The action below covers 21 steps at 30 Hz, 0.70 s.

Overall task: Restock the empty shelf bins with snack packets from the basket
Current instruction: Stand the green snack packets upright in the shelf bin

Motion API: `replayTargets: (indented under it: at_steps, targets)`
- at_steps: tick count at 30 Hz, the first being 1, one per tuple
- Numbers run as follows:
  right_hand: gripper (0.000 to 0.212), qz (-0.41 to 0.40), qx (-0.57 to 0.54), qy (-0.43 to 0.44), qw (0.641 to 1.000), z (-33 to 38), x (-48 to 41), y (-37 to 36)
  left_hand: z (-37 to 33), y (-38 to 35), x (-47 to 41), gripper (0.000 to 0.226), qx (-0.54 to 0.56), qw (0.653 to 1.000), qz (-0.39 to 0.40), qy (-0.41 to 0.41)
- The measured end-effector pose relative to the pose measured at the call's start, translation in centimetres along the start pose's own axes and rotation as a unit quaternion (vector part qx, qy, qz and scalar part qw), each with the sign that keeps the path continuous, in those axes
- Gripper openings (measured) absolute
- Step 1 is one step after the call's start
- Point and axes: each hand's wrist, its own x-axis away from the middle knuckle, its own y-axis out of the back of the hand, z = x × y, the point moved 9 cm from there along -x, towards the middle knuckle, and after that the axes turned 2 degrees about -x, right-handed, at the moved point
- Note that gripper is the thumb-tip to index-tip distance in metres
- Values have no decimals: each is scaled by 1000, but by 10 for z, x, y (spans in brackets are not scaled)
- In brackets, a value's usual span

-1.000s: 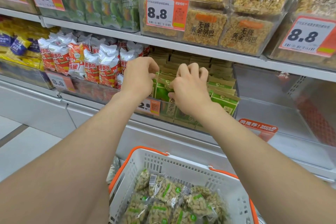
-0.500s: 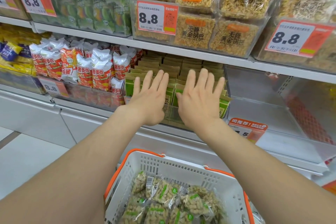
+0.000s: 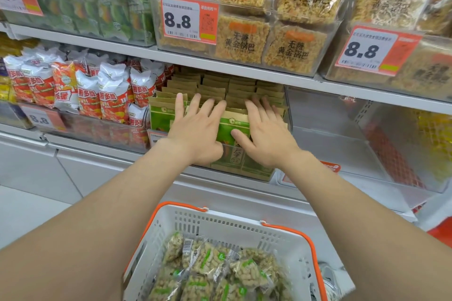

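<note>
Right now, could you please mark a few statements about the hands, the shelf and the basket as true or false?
1. The left hand and right hand lie with fingers straight on the green packets. True.
2. The basket is empty. False: it holds snack packets in clear wrappers.
3. The clear bin right of the green packets shows no stock inside. True.
4. The price tag above the hands reads 5.5. False: it reads 8.8.
</note>
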Motion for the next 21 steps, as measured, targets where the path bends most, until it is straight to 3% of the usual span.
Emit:
replayTargets:
  at_steps: [6, 10, 14, 18, 21]
  targets:
    - [85, 2, -20, 6, 1000, 2, 6, 4, -13, 4, 5, 91, -6, 999, -23, 48]
    - [59, -35, -78, 20, 996, 0, 28, 33, -49, 19, 11, 92, 34, 998, -46, 23]
    - [34, -123, -73, 44, 989, 0, 63, 62, -78, 47, 22, 51, 76, 984, -160, 13]
    - [33, -158, -67, 41, 984, -9, 92, 76, -104, 42, 25, 17, 118, 989, -94, -3]
    - [33, -92, -40, 11, 995, -19, 113, 69, -113, 27, 23, 5, 141, 990, -15, 5]
